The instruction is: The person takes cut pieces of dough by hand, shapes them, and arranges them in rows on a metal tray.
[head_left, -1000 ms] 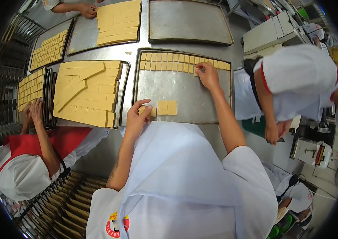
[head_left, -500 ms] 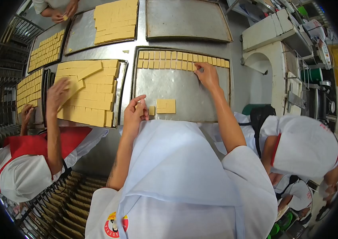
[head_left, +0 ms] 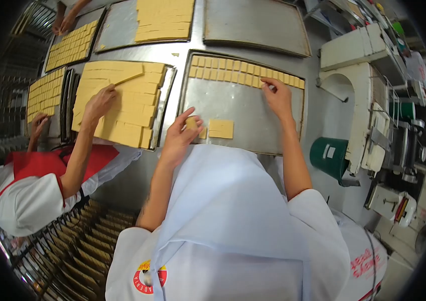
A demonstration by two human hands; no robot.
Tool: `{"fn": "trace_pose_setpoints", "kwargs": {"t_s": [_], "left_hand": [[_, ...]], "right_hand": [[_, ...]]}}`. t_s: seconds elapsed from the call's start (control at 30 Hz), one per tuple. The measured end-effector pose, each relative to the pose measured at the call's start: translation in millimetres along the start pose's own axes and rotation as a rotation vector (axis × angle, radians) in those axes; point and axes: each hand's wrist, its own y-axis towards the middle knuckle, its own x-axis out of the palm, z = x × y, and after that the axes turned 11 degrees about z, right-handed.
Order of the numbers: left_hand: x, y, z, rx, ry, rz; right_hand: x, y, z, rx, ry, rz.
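A shallow metal tray [head_left: 253, 113] lies in front of me, with two rows of small yellow dough pieces [head_left: 223, 70] along its far side. My right hand [head_left: 277, 98] is at the near row, thumb and fingers pinched at the row's end on a dough piece, mostly hidden by the fingertips. My left hand [head_left: 180, 134] is over the tray's near left corner, with a small dough piece [head_left: 191, 123] between its fingers. Just right of it a larger dough block [head_left: 221, 129] lies flat on the tray, and a small piece shows partly behind the fingers.
To the left, a co-worker's hand [head_left: 101, 103] touches a tray of dough strips [head_left: 127, 110]. Further trays of cut dough [head_left: 75, 45] stand beyond it. A bare tray [head_left: 255, 25] is at the back. A green bin [head_left: 329, 158] stands to the right, and a rack [head_left: 82, 241] lower left.
My view has shifted, so the trays appear further right. My left hand has turned, showing the dough piece. My right hand stays at the row's end. The co-worker's hand has moved onto the strips.
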Motion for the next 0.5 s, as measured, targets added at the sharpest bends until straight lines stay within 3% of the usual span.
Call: {"fn": "trace_pose_setpoints", "kwargs": {"t_s": [0.13,0.2,0.3,0.4,0.5], "left_hand": [[13.0,-2.5,4.0,0.036,0.12,0.009],[21.0,-5.0,6.9,0.034,0.175,0.033],[23.2,-3.3,5.5,0.126,0.227,-0.048],[22.2,0.0,2.3,0.028,0.023,-0.064],[21.4,-3.0,6.0,0.076,0.06,-0.084]], "right_hand": [[5.4,-44.5,-50.2,0.142,0.264,-0.276],[19.0,-68.8,-72.7,0.104,0.364,-0.402],[23.6,-88.4,-108.6,0.185,0.381,-0.548],[35.7,-93.7,-105.7,0.15,0.37,-0.501],[29.5,-90.7,-107.9,0.147,0.361,-0.519]]}}
